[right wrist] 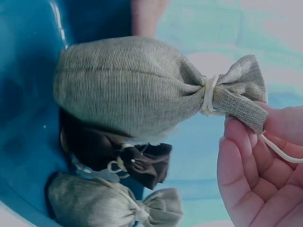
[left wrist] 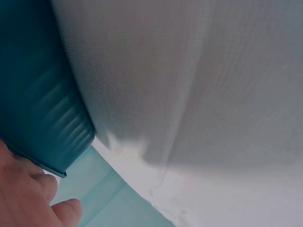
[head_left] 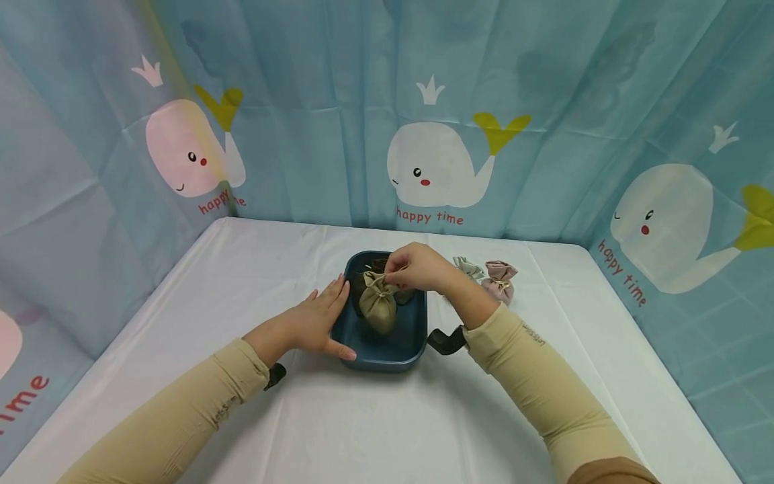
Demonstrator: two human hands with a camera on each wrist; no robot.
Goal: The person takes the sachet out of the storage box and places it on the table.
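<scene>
Near the centre of the head view, the neck of an olive drawstring pouch (head_left: 379,312) is pinched between the thumb and fingers of the right hand (head_left: 422,267); the pouch is held in or just over a blue plastic bin (head_left: 387,353) — whether its base is touching the floor cannot be told. The bin's left rim is touched by the left hand (head_left: 314,319), thumb and fingers spread. In the lower left of the right wrist view, a dark brown pouch (right wrist: 92,146) and a grey-green pouch (right wrist: 87,201) are seen.
</scene>
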